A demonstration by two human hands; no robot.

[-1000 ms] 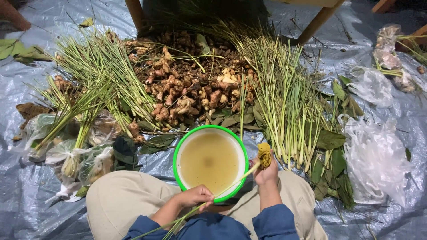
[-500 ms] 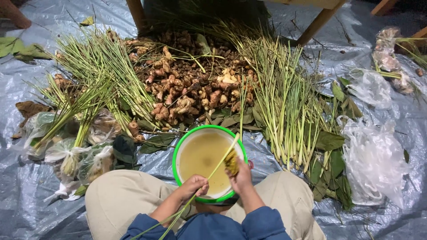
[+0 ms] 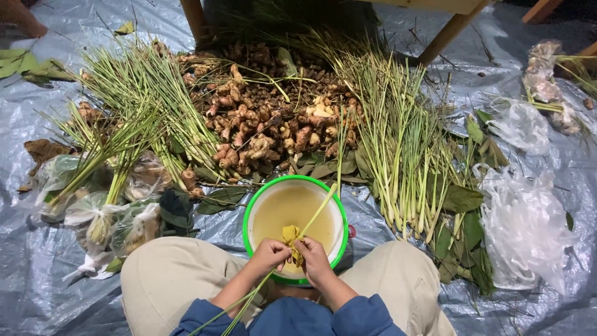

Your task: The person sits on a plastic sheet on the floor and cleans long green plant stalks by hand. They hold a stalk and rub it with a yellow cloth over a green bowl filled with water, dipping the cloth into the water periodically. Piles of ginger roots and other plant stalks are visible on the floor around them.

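The person is wearing a blue long-sleeved top with cuffs pushed up the forearms, and beige trousers showing at seven and five o'clock. The left hand (image 3: 268, 255) and right hand (image 3: 316, 260) are going bare, without gloves.

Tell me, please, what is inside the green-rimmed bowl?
The bowl holds cloudy yellowish water. One green stalk lies across it, and both hands, left and right, cover its near edge. Anything below the surface cannot be seen.
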